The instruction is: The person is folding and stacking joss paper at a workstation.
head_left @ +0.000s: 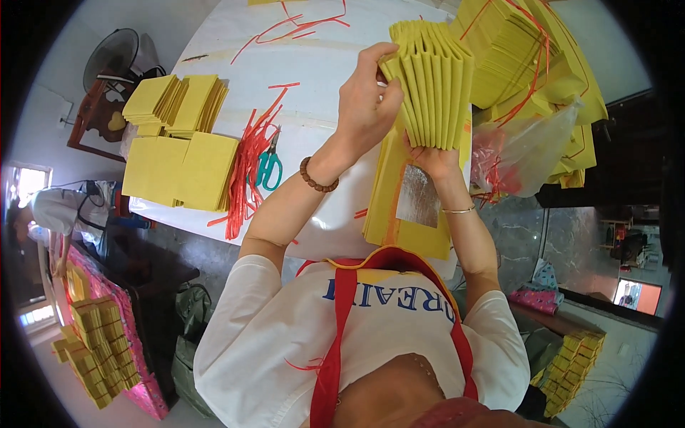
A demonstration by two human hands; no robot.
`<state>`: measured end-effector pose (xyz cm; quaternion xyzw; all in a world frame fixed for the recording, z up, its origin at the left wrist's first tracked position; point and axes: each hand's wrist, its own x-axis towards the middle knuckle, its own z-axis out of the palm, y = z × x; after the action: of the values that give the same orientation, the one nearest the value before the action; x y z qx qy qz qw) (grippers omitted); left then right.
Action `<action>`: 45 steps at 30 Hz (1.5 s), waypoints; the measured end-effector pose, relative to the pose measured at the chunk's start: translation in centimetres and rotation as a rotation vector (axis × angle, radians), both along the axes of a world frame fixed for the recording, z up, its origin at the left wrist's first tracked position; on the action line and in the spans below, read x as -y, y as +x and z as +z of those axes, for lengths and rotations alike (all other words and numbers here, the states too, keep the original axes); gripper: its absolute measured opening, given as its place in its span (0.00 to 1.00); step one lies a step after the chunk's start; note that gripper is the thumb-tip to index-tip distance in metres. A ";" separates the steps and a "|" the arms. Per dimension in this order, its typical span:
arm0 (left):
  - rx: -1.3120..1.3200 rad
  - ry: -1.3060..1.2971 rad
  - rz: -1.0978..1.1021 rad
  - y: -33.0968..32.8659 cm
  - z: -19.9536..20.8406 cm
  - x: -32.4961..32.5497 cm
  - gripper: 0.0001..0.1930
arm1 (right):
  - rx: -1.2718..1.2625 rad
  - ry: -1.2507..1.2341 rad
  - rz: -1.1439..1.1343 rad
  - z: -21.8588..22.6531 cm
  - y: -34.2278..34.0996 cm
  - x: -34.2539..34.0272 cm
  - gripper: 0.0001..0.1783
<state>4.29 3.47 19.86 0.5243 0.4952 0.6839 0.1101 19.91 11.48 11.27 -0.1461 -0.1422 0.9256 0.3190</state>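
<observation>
Between my two hands stands a fanned bundle of folded yellow paper (437, 85), its folds running up and down. My left hand (365, 100) grips the bundle's left edge, with thumb and fingers closed on it. My right hand (435, 160) holds the lower end from beneath; its fingers are partly hidden by the paper. Below the bundle, flat yellow paper sheets (384, 196) lie on the white table (314, 207), and a silvery rectangle (418, 194) shows on them.
Left on the table are stacked folded yellow papers (182, 167), red plastic strips (246, 171) and teal-handled scissors (269, 167). At right lie yellow paper piles (492, 57) and a clear plastic bag (528, 153). Tied yellow bundles (103, 346) sit lower left. A fan (110, 60) stands far left.
</observation>
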 end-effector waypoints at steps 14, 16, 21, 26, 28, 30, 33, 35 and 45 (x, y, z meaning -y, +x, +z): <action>-0.078 -0.171 0.117 0.0 -0.2 0.0 0.16 | 0.257 0.052 -0.139 1.7 0.2 1.1 0.25; -0.113 -0.238 0.138 -0.1 -0.1 0.1 0.17 | 0.195 0.073 -0.089 1.4 0.3 1.1 0.25; -0.126 -0.247 0.159 0.0 0.1 0.4 0.19 | 0.215 0.112 -0.069 0.8 0.6 0.7 0.27; -0.111 -0.250 0.183 0.0 0.3 0.5 0.20 | 0.161 0.119 -0.014 -0.5 0.7 0.4 0.30; -0.131 -0.307 0.185 0.0 0.5 0.7 0.20 | 0.170 0.118 -0.018 -0.4 0.7 0.5 0.30; -0.131 -0.317 0.178 -0.1 0.4 0.9 0.21 | 0.191 0.092 -0.033 -0.1 0.7 0.7 0.30; -0.144 -0.346 0.170 -0.2 0.4 1.3 0.24 | 0.209 0.077 -0.037 0.1 0.8 0.7 0.29; -0.156 -0.367 0.169 -0.4 0.3 1.4 0.26 | 0.208 0.088 -0.025 0.2 0.8 0.6 0.29; 0.631 -0.507 -0.309 -7.9 -4.8 -3.1 0.37 | 0.565 0.589 0.002 4.1 -1.9 -6.5 0.19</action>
<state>-3.57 6.55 15.09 0.3140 0.5053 0.6429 0.4825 17.97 17.99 15.41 -0.2969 -0.4836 0.7688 0.2949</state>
